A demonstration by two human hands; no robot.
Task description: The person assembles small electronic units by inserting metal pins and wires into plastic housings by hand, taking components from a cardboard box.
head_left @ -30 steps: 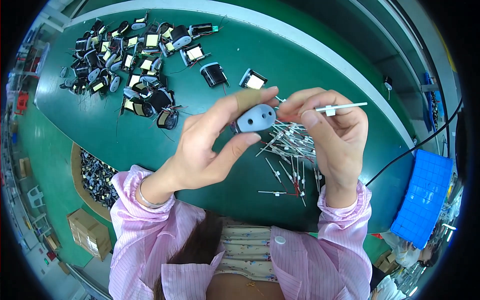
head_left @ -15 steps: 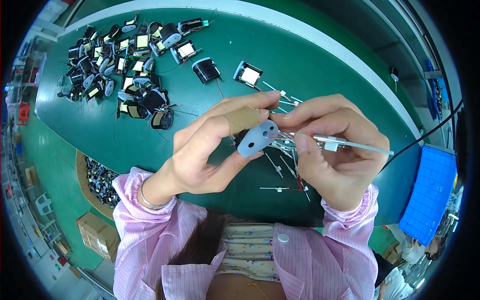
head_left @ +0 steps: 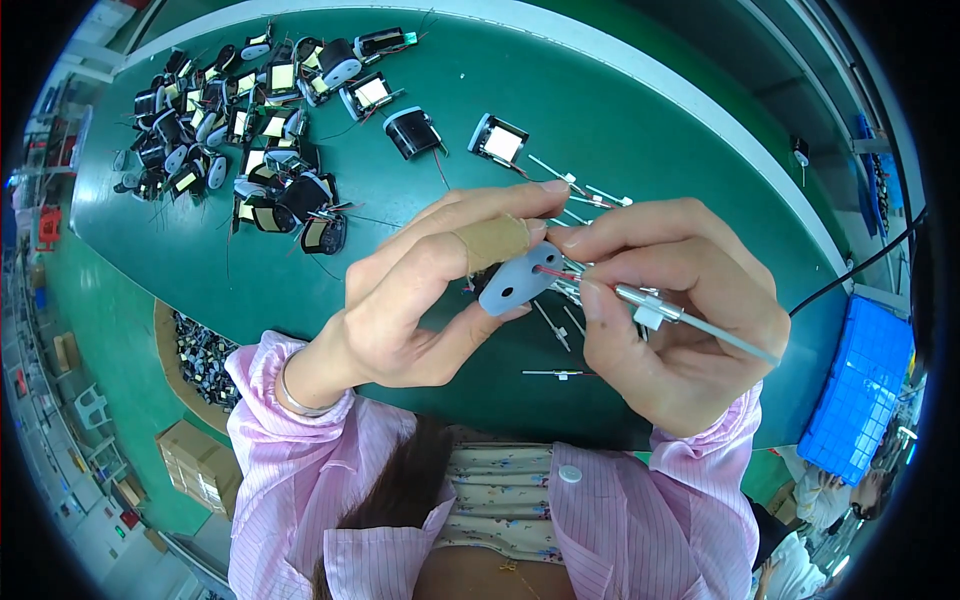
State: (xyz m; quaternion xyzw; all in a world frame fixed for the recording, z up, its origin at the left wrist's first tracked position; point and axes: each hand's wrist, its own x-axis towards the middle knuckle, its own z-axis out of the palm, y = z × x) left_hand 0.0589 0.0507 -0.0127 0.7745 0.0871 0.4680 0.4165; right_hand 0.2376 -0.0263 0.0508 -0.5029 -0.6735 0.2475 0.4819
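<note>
My left hand (head_left: 415,290) is closed around a small black unit whose grey-blue oval end piece (head_left: 520,281), pierced with holes, faces right. A tan bandage wraps one finger. Between the thumb and fingers of my right hand (head_left: 690,310) is a slim metal rod (head_left: 634,295) with a white clip (head_left: 655,311) and a pale, thin tail. Fine red wire (head_left: 556,271) runs from one of the holes toward my right fingertips. Most of the black unit is hidden by my left fingers. Several similar rods with white clips (head_left: 553,326) lie behind and below my hands.
A pile of black units with grey ends (head_left: 280,130) covers the far left of the green table (head_left: 420,205). Two more units (head_left: 498,141) lie farther back. A round bin of small dark parts (head_left: 205,365) and a carton (head_left: 197,465) stand left; a blue crate (head_left: 857,390) is right.
My right hand has shifted slightly right and down, and the rod's tail tilts lower. The red wire now shows as a tighter strand at the hole. My left hand has barely moved.
</note>
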